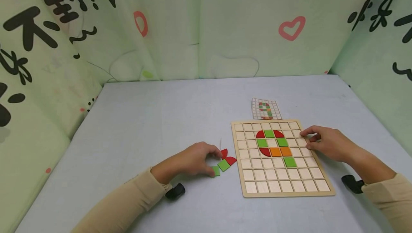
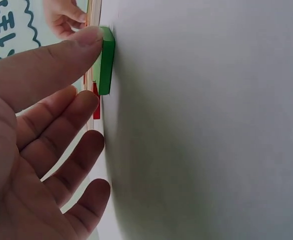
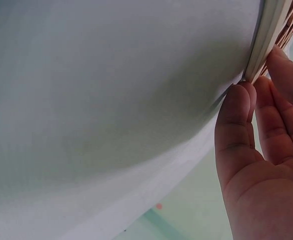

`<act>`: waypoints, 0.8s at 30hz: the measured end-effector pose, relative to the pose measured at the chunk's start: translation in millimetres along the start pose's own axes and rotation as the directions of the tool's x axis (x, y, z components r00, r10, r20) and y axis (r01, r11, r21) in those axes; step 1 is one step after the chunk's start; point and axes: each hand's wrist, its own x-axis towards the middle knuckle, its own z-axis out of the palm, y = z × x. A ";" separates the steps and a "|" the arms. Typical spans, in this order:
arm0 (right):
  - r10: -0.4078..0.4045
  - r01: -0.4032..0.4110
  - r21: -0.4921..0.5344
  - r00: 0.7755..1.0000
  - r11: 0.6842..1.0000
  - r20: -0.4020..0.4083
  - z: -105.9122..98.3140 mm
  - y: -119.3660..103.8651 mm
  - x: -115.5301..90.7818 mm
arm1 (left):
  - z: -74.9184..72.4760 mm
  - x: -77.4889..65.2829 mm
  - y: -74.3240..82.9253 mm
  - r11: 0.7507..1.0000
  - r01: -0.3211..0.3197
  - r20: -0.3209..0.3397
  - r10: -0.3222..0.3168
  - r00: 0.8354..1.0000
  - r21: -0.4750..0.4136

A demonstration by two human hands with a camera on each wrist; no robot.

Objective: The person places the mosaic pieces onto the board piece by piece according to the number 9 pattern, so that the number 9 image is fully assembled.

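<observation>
In the head view, a wooden grid board [image 1: 262, 186] lies at the right, with red quarter circles, green squares and orange squares in its upper and middle cells. Left of it lie loose pieces: a green square [image 1: 224, 165], another green square [image 1: 217, 170] and red quarter circles [image 1: 230, 160]. My left hand [image 1: 197, 158] is over these, its thumb touching the nearer green square [image 2: 107, 62] and its other fingers loosely bent, apart from the thumb. At the board's right edge, my right hand [image 1: 333, 144] grips the rim between thumb and fingers.
Behind the board lies a small pattern card [image 1: 256, 110] printed with a coloured grid design. The white table [image 1: 154, 111] is bounded by pale green curtains [image 1: 238, 29] at the back and sides. Dark wrist devices [image 1: 175, 192] sit under both sleeves.
</observation>
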 end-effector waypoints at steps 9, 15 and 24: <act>0.003 -0.003 0.001 1.000 1.000 0.001 0.3 -0.3 -0.2 | 1.4 -0.5 1.2 0.999 0.002 -0.021 -0.001 1.000 0.054; 0.004 -0.004 -0.001 1.000 1.000 0.003 0.2 0.0 0.2 | -0.7 -0.3 -0.8 0.999 0.024 -0.031 -0.023 0.999 0.046; -0.006 0.006 -0.009 1.000 1.000 -0.004 -0.2 -0.1 0.4 | -3.2 -1.6 -0.9 0.999 0.027 -0.011 -0.027 1.000 0.042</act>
